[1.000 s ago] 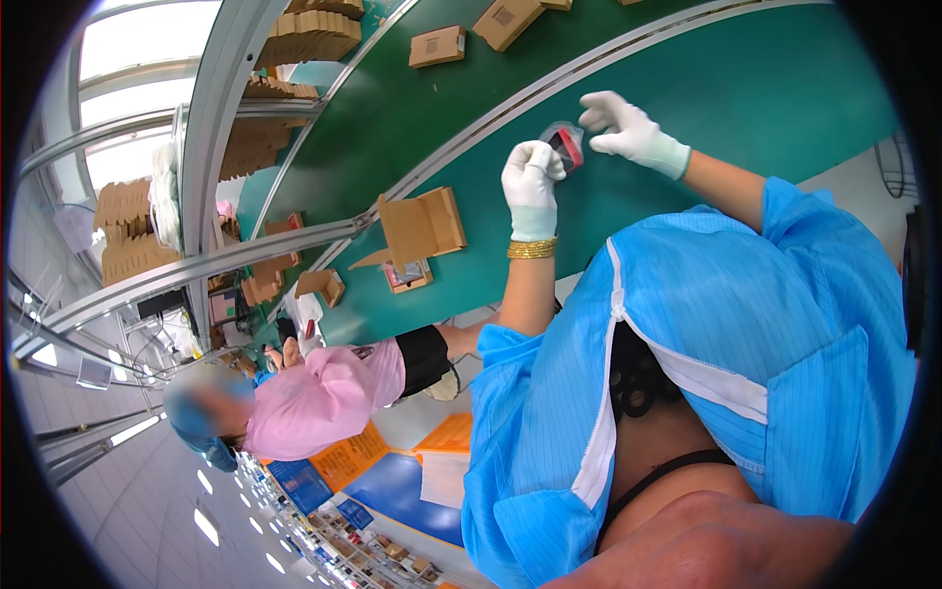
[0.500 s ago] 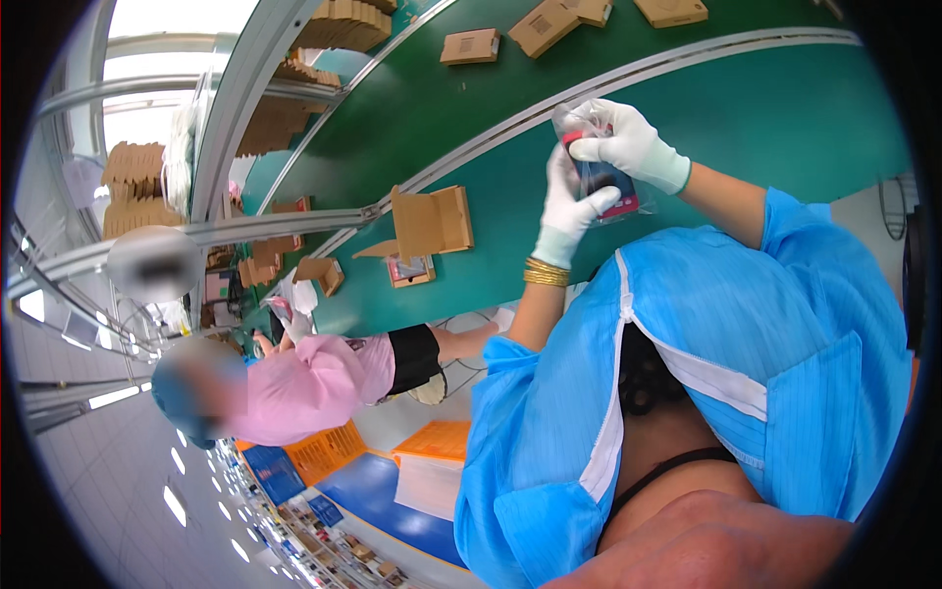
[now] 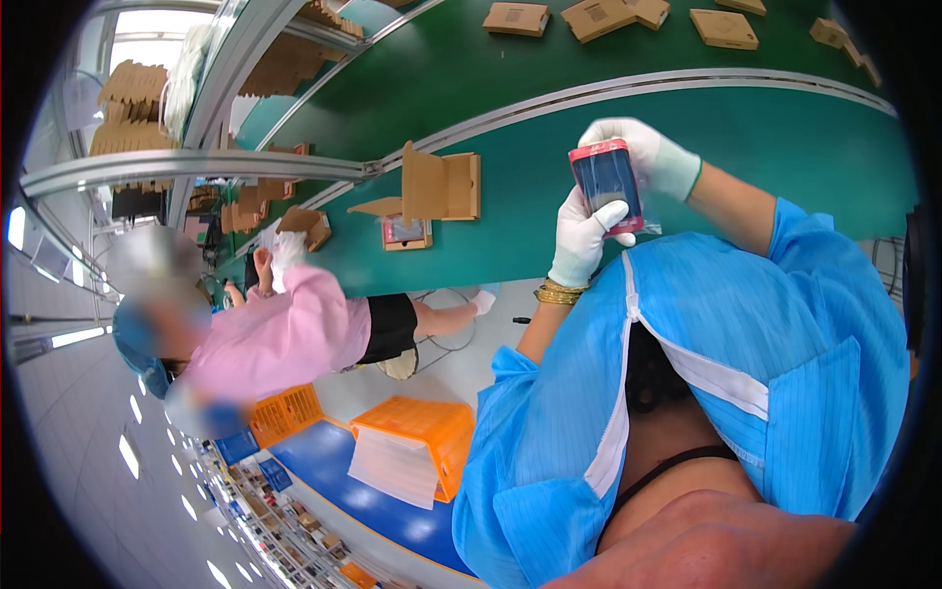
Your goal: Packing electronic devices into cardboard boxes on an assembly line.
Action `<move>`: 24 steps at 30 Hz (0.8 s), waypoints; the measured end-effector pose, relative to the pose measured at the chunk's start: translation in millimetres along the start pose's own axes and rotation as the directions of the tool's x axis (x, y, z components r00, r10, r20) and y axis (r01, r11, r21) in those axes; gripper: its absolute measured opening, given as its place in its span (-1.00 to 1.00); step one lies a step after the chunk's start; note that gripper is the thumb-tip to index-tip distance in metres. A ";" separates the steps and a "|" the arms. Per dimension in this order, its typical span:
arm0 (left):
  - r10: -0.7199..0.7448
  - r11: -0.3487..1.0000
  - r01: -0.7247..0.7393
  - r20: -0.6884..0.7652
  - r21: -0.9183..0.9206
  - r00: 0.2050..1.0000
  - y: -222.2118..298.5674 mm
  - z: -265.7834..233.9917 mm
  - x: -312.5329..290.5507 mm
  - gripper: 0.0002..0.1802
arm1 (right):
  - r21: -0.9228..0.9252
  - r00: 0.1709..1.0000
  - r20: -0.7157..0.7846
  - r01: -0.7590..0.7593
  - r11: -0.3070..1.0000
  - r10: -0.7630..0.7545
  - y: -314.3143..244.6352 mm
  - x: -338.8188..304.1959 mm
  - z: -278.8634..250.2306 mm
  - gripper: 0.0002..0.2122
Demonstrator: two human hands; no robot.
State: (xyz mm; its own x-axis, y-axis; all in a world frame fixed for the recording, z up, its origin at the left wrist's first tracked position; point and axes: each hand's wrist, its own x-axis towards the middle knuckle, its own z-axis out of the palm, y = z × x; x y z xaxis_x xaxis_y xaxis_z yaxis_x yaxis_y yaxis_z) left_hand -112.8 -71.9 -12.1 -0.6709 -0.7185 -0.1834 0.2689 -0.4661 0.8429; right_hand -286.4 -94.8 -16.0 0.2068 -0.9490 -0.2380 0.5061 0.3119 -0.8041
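Note:
A flat rectangular device with red ends and a dark face, wrapped in a clear plastic bag, is held up over the green workbench. My left hand, in a white glove, grips its lower end, with the thumb across the dark face. Behind the upper right side, my gloved right hand is closed on the device and bag; its fingertips are partly hidden. To the left on the bench stands an open brown carton. Beside it sits a smaller open carton with a flat packed item inside.
Several closed brown boxes lie on the dark green strip past a metal rail. At left, a co-worker in pink stands by the bench, under metal framing. An orange crate is on the floor behind.
The device has turned so its dark face shows more fully, and my right hand has shifted from its front to behind its upper side. The view has swung slightly; the co-worker's arms have moved.

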 end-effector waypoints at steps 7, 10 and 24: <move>0.045 0.959 -0.085 -0.153 -0.269 0.987 -1.4 -18.6 -14.6 -0.58 | -0.111 0.990 0.062 0.130 0.985 -0.124 36.1 2.4 15.6 -0.77; 0.042 0.971 -0.099 -0.252 -0.218 0.967 -3.2 -32.6 -20.3 -0.60 | -0.169 0.985 0.174 0.017 0.985 0.013 31.9 8.8 19.7 -0.70; -0.017 0.986 -0.065 -0.473 -0.156 0.881 20.7 -82.7 -25.3 -0.57 | -0.519 0.949 -0.090 -0.304 0.799 0.303 63.1 66.5 61.6 -0.72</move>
State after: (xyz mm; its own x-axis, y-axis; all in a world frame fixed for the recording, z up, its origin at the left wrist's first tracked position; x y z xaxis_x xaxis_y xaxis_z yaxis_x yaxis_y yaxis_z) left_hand -33.2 -106.1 -31.9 -0.2690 -0.8693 -0.4148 0.4162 -0.4933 0.7638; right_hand -189.1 -135.4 -49.0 0.2745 -0.8102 -0.5180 -0.0930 0.5138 -0.8529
